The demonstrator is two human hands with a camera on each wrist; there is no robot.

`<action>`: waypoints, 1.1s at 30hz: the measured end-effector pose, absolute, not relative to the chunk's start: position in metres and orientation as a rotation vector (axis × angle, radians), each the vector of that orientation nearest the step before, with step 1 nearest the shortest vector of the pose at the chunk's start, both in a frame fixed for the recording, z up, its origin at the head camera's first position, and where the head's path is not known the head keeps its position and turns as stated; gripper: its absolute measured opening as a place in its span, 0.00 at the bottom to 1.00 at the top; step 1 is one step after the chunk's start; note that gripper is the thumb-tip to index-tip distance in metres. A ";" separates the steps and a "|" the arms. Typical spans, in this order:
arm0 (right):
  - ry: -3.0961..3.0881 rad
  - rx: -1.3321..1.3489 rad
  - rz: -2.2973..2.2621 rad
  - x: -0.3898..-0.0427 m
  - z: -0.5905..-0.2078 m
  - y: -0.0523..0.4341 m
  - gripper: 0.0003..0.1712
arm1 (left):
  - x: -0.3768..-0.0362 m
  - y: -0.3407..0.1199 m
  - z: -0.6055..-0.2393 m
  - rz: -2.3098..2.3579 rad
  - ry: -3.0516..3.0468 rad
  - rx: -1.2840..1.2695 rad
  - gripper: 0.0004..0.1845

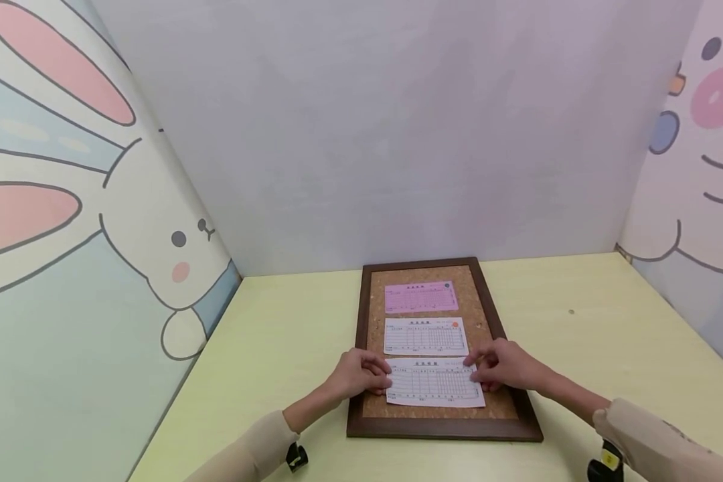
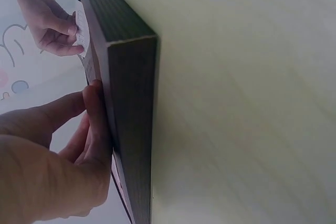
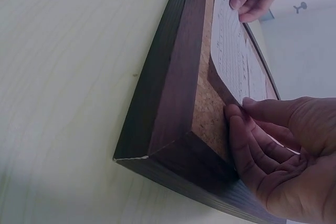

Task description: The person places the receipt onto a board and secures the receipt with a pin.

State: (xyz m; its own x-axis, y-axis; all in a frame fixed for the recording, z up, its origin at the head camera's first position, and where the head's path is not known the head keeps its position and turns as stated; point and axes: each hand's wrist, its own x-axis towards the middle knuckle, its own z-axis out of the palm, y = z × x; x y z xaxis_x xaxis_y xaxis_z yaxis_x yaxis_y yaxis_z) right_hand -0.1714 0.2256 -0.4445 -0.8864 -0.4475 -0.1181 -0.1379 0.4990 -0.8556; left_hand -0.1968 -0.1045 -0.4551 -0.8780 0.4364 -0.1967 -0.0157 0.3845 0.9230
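Observation:
A cork board (image 1: 376, 408) in a dark brown frame lies flat, with three printed forms in a column. My left hand (image 1: 361, 373) pinches the left edge of the lowest white form (image 1: 428, 383). On its opposite edge, my right hand (image 1: 503, 365) grips the paper between thumb and fingertips. Seen from the right wrist, the sheet (image 3: 228, 45) stands slightly off the cork (image 3: 208, 108) and bows a little. Just above it is a second white form (image 1: 424, 337) with an orange dot. The pink form (image 1: 420, 298), bearing a dark round mark, is uppermost.
The board rests on a pale yellow table (image 1: 578, 328), its far edge by the grey-white back wall (image 1: 397, 134). Side walls carry a cartoon rabbit (image 1: 150, 248) and a pink-nosed figure (image 1: 699, 167). Black straps show at both sleeves.

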 end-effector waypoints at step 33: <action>2.738 -0.164 -1.055 -0.245 -0.422 0.388 0.26 | -0.206 -0.099 -0.453 1.179 2.349 0.615 0.15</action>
